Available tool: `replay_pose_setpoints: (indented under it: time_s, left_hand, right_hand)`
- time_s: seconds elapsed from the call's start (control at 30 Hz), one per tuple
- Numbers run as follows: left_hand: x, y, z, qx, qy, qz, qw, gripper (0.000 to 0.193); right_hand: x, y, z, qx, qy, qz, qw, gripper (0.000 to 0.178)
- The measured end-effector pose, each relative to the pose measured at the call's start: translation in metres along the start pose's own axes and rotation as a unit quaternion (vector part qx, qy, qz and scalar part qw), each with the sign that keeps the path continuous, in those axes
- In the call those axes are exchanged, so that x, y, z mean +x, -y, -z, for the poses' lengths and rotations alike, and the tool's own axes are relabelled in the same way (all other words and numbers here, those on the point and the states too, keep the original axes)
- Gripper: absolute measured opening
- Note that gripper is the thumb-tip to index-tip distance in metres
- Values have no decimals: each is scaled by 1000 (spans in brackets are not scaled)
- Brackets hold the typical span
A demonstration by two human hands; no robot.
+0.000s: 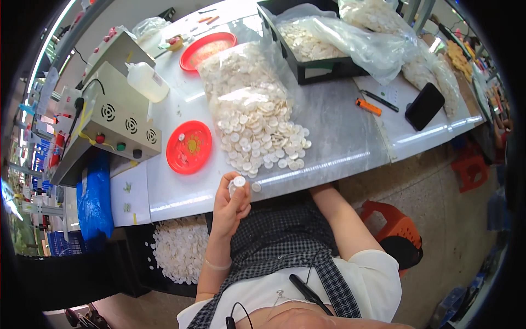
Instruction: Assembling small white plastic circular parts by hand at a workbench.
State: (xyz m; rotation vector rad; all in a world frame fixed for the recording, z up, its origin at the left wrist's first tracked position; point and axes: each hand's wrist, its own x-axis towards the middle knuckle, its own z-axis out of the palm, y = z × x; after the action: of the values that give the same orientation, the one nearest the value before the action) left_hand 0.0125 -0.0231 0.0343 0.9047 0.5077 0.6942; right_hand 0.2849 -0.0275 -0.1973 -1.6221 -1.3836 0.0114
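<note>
1. The left hand (pixel 232 204) is raised just off the near edge of the long, pale grey surface (pixel 339 142). Its grip is closed on a small, flat, round white disc (pixel 239 181), pinched at the thumb and bent fingers; whether a second disc is tucked beneath cannot be told.
2. The right forearm (pixel 331 205) passes under the edge of the surface, hiding the right hand, so the state of its grip cannot be told.
3. Just beyond the left hand lies a loose heap of similar white discs (pixel 263 142), spilling from the mouth of a bulging clear plastic bag (pixel 241 63). One stray white disc (pixel 256 187) lies apart, near the fingers.
4. Left of the heap sits a shallow, round red plastic dish (pixel 175 143) with a single disc inside. Below the surface, a black tub (pixel 139 257) holds a mass of white discs.
5. The step in hand appears to be handling one disc singly, held up apart from the heap.
6. Moving this disc would, in my judgement, call for a light, steady pinch on its rim and a path clear of the loose discs, which look easily scattered.
</note>
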Motion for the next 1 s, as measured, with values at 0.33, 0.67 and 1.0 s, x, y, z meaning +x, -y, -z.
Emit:
replay_pose_setpoints:
  time_s: [0.33,0.67,1.0]
  left_hand:
    - [9,-17,-1,-3,29,27,999,27]
    - [35,-37,5,-70,90,54,992,26]
    - [125,-89,6,-33,67,122,990,31]
  right_hand:
    - [70,-8,-51,58,3,25,998,37]
    - [65,-37,-68,53,33,-23,998,39]
    - [61,-78,-64,50,90,-131,986,40]
